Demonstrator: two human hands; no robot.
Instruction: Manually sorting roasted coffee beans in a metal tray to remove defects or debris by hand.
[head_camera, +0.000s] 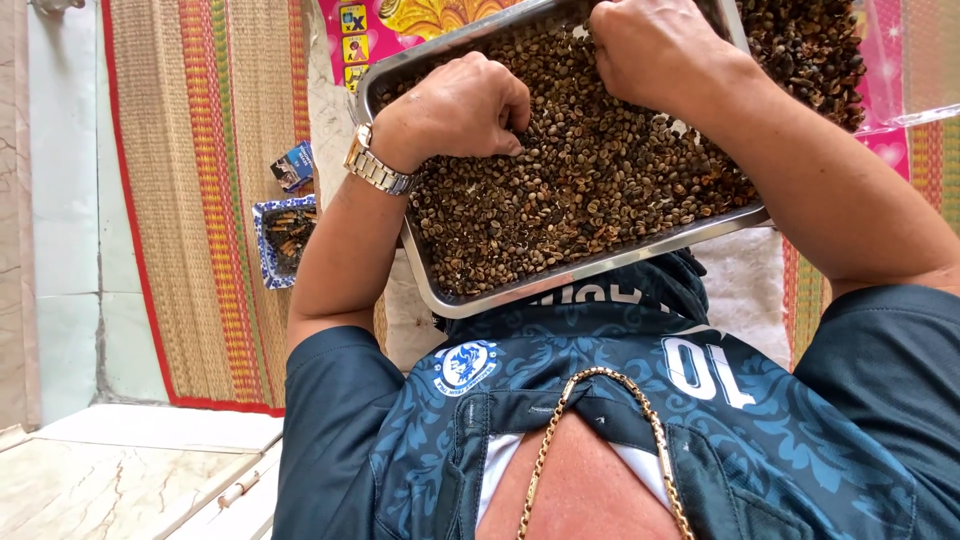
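Head view. Steel tray (560, 275) of dried coffee beans (590, 180): rests on the person's lap, long axis running from lower left to upper right. Left hand (465, 105): curled, fingertips pinching into beans at tray's left part. Right hand (655, 45): curled knuckles-up over the far right beans; grip contents hidden. Beans lie directly beneath both hands. Small patterned dish (268, 250) of dark pieces: on woven mat (215, 200), well left of the tray.

Both hands (470, 105) (655, 50) pick, seemingly pinching, through beans (580, 190) in a steel tray (560, 277).
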